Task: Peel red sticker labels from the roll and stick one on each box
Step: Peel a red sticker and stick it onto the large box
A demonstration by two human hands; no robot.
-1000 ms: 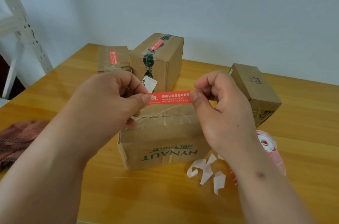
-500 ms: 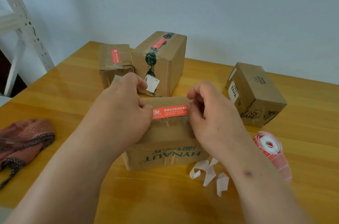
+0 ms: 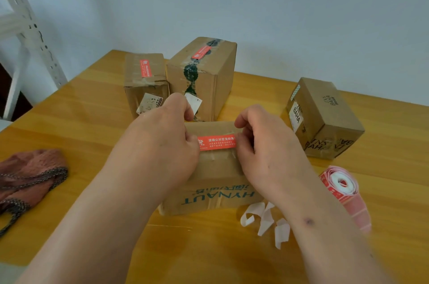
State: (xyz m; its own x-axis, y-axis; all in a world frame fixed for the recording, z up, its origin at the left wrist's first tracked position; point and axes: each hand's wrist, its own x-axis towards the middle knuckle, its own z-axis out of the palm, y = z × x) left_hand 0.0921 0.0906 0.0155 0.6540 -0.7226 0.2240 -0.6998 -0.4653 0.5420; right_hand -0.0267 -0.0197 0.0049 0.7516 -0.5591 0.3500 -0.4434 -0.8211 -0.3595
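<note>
A red sticker label (image 3: pixel 217 142) lies across the top of the nearest cardboard box (image 3: pixel 216 197), printed HYNAUT. My left hand (image 3: pixel 162 142) pinches the label's left end and my right hand (image 3: pixel 262 144) pinches its right end, both down at the box top. Two boxes behind carry red labels: a small one (image 3: pixel 145 81) at the left and a taller one (image 3: pixel 202 77) beside it. A fourth box (image 3: pixel 325 118) at the right shows no red label. The sticker roll (image 3: pixel 343 193) lies on the table by my right forearm.
Curled white backing strips (image 3: pixel 264 218) lie in front of the near box. A reddish cloth pouch with a cord (image 3: pixel 27 176) sits at the table's left edge. A white metal rack (image 3: pixel 21 25) stands at the far left. The wooden table (image 3: pixel 209 255) meets a pale wall.
Both hands have lowered the label from the air in front of the boxes down onto the top of the HYNAUT box. The camera view has tilted slightly.
</note>
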